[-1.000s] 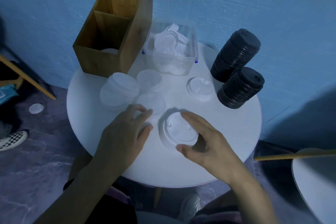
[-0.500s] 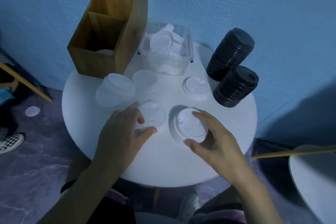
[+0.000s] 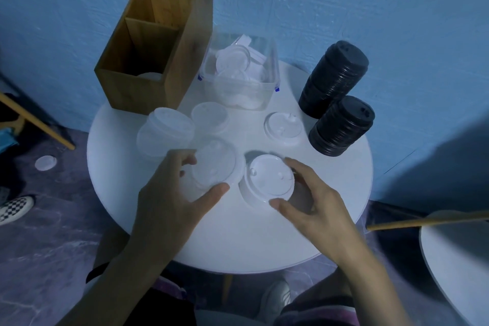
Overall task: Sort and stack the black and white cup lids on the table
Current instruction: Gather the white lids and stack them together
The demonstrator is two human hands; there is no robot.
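Note:
On the round white table [image 3: 330, 204] my right hand [image 3: 315, 204] grips a short stack of white lids [image 3: 267, 182] between thumb and fingers. My left hand [image 3: 169, 198] holds a clear lid [image 3: 214, 167] right beside it, the two almost touching. A taller stack of clear lids [image 3: 164, 135] leans at the left. Single lids lie further back: a clear lid [image 3: 210, 116] and a white lid [image 3: 283, 127]. Two leaning stacks of black lids stand at the right, the rear stack [image 3: 333, 79] and the front stack [image 3: 342, 126].
A wooden two-compartment box [image 3: 158, 42] stands at the back left. Beside it a clear plastic tub [image 3: 240, 74] holds loose white lids. One lid [image 3: 45, 162] lies on the floor at the left. Another white table [image 3: 457, 259] edges in at the lower right.
My left hand has closed on the clear lid and lifted it toward the white stack. My right hand has shifted the white stack slightly left, keeping its grip.

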